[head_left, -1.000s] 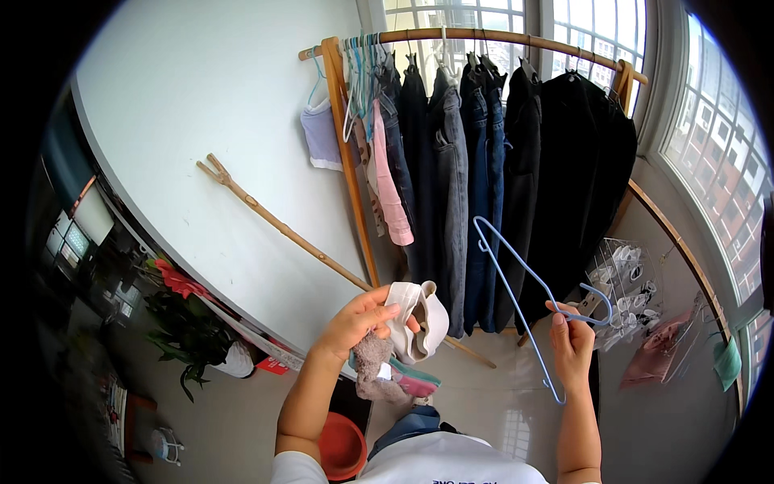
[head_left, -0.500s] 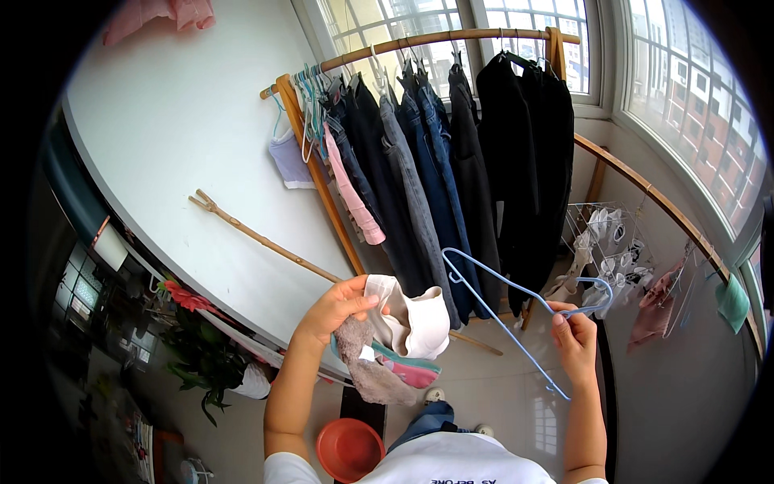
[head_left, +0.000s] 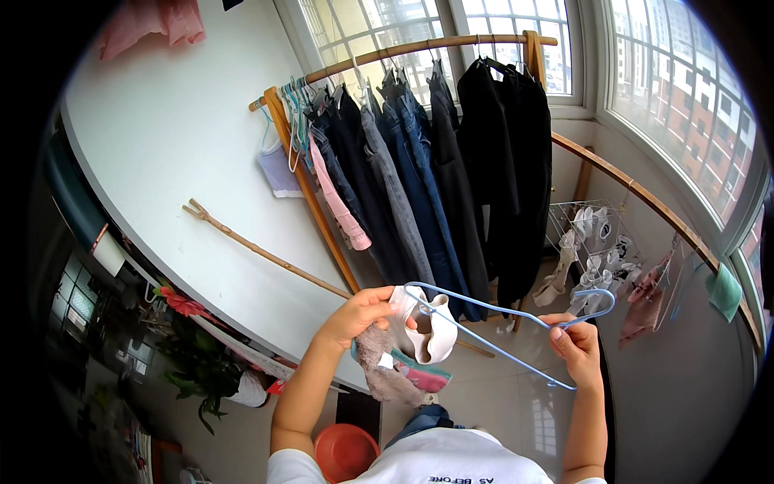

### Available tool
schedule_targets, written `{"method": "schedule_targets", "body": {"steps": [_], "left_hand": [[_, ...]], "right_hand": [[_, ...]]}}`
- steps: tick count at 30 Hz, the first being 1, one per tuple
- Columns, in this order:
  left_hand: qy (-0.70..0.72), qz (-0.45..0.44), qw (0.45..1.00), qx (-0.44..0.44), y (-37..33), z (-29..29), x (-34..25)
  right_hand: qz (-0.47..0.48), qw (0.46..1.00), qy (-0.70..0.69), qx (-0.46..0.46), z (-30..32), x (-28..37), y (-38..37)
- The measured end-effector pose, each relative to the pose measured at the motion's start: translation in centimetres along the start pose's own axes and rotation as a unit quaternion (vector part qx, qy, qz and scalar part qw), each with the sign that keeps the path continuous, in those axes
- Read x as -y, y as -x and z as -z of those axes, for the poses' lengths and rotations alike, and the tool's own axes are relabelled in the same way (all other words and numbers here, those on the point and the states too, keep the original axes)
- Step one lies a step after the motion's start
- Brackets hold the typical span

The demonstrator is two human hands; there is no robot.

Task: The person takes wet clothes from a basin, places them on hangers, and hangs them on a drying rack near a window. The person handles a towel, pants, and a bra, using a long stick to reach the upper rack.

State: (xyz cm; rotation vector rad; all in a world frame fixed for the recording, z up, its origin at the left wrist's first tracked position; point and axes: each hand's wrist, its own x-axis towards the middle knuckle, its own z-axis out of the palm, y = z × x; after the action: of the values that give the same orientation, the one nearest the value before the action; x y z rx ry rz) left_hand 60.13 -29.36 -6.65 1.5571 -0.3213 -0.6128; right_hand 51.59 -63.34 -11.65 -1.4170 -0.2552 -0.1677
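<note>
In front of me my left hand is closed on a small white garment with an open, rounded edge; its exact kind I cannot tell. From the same hand hang a fuzzy grey-brown cloth and a pink and teal cloth piece. My right hand grips a blue clothes hanger near the base of its hook. One end of the hanger reaches across to the white garment and overlaps its upper edge. Whether that end is inside the garment I cannot make out.
Ahead, a wooden rack carries jeans and dark trousers. A forked stick leans by the white panel. At right hangs a wire drying frame with small items. An orange basin sits on the floor below my left arm.
The hanger's far end has moved left and toward me onto the white garment. My left hand has shifted slightly right with the cloths, and the view has turned a little.
</note>
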Motion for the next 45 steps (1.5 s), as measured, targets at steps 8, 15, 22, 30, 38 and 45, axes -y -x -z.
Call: {"method": "schedule_targets", "body": {"steps": [8,15,22,30,38,45], "left_hand": [[0.026,0.015,0.997,0.068,-1.9,-0.8,0.9],[0.010,0.015,0.995,0.094,-2.9,-1.3,1.1],[-0.018,0.003,0.991,0.133,-3.4,-1.9,1.0],[-0.036,-0.006,0.991,0.125,-3.5,-1.5,1.4],[-0.010,0.017,0.996,0.085,-3.7,-0.9,2.1],[0.008,-0.019,0.997,-0.077,-3.1,-1.6,1.5]], "right_hand": [[0.040,0.999,0.023,0.009,0.7,0.6,-0.9],[0.014,0.999,0.034,0.034,1.9,1.5,-1.7],[0.064,0.993,0.079,0.055,2.5,4.0,-2.7],[0.052,0.996,0.053,0.052,1.7,4.0,-3.4],[0.048,0.999,0.008,0.001,1.6,3.4,-3.3],[0.034,0.997,-0.011,-0.063,1.5,4.5,-3.0]]}}
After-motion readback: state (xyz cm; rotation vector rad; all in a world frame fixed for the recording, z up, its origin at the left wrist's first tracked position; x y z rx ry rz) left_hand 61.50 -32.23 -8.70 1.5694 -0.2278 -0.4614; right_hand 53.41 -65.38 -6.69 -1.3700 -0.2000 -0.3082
